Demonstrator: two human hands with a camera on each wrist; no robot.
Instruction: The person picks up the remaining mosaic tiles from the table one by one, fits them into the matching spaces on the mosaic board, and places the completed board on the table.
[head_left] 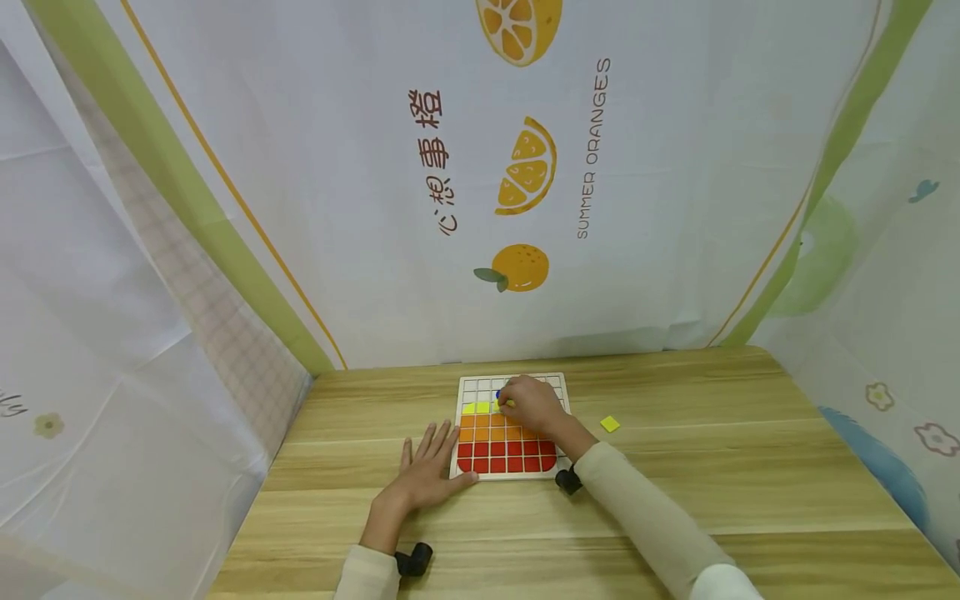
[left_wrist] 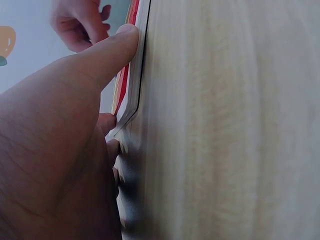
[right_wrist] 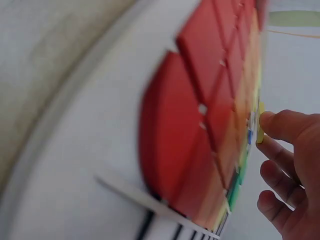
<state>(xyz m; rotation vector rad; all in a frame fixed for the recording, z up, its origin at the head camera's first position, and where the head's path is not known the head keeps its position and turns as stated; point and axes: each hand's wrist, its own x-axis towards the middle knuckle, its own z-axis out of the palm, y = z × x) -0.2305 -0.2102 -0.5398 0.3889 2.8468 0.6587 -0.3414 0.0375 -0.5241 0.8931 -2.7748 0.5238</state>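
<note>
A white grid board lies on the table, with red tiles in the near rows, orange tiles beyond them, and a few yellow tiles at the left of the row after. My right hand is over the far half of the board and pinches a yellow tile between thumb and index finger. At the near left corner, my left hand lies with fingers extended, its thumb touching the board's edge. Green pieces and a bit of blue show on the board, partly hidden by my right hand in the head view.
One loose yellow tile lies on the wooden table to the right of the board. A white curtain printed with oranges hangs behind the table's far edge, with more cloth at both sides.
</note>
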